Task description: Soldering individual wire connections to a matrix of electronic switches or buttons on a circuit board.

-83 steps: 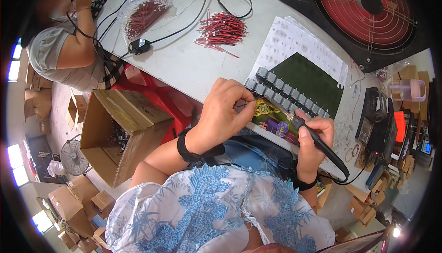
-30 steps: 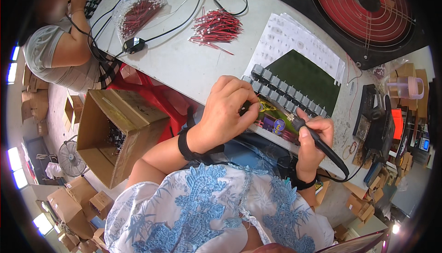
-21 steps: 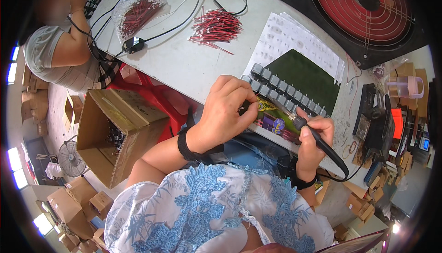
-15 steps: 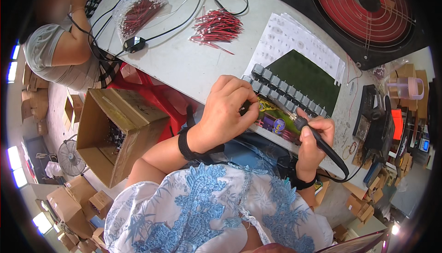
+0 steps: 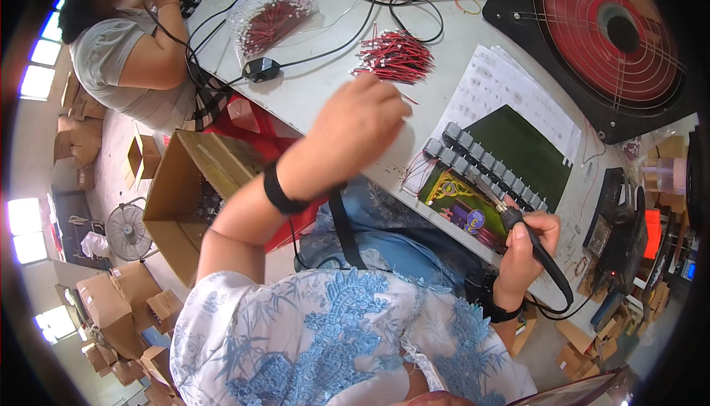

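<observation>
Left of the grey blocks [image 5: 487,160] on the table [image 5: 292,99], the left hand [image 5: 360,121] hovers, fingers curled, tips too hidden to tell whether they grip anything. Red wires [image 5: 394,58] lie beyond the blocks' left end; near their right end, the right hand [image 5: 523,258] has its fingers clamped on a soldering iron [image 5: 548,259].

wire pile [image 5: 396,58] left of papers [image 5: 482,84] on table [image 5: 307,80]

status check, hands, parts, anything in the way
Left hand near red wires, grip unclear. Right hand holding soldering iron. Grey parts in two rows beside it. Nothing visibly blocking either hand.
</observation>
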Available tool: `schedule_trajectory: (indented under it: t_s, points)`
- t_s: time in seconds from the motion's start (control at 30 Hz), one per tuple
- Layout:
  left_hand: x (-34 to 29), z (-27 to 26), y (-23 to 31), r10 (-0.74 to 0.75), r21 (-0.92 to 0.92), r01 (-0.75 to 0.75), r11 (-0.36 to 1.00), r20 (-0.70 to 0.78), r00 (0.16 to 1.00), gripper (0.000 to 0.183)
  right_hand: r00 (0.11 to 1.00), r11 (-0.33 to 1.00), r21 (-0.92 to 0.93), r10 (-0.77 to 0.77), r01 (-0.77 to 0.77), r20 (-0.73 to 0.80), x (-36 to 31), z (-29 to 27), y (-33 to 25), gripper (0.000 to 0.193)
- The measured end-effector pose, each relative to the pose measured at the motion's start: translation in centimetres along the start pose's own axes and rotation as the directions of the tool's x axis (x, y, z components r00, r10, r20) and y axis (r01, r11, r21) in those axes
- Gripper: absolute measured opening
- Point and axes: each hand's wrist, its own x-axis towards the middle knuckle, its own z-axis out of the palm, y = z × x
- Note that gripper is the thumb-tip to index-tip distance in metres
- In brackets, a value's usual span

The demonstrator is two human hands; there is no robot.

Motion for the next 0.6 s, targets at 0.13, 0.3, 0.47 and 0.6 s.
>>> schedule_trajectory:
  t_s: [0.13,0.3,0.47,0.6]
  points:
    - [2.3,-0.2,-3.0,0.115,0.218,-0.149,0.965,0.16,0.98,0.012,1.0,1.0,0.006,-0.003,0.003,-0.006,-0.1,0.2,0.1,0.013]
    - [3.9,0.7,-3.6,0.205,0.311,-0.293,0.904,0.288,0.936,0.011,0.999,1.0,-0.016,0.012,-0.013,-0.047,-0.2,0.0,0.2,0.014]
    - [3.4,0.0,-0.7,-0.189,-0.249,0.194,0.949,0.046,0.981,0.009,0.996,0.999,0.0,0.053,-0.053,-0.074,0.1,0.1,-0.4,0.016]
    - [1.0,0.2,4.4,-0.328,-0.543,0.399,0.739,0.227,0.917,0.008,0.993,0.999,0.001,0.045,-0.045,-0.112,-0.1,0.0,-0.1,0.016]
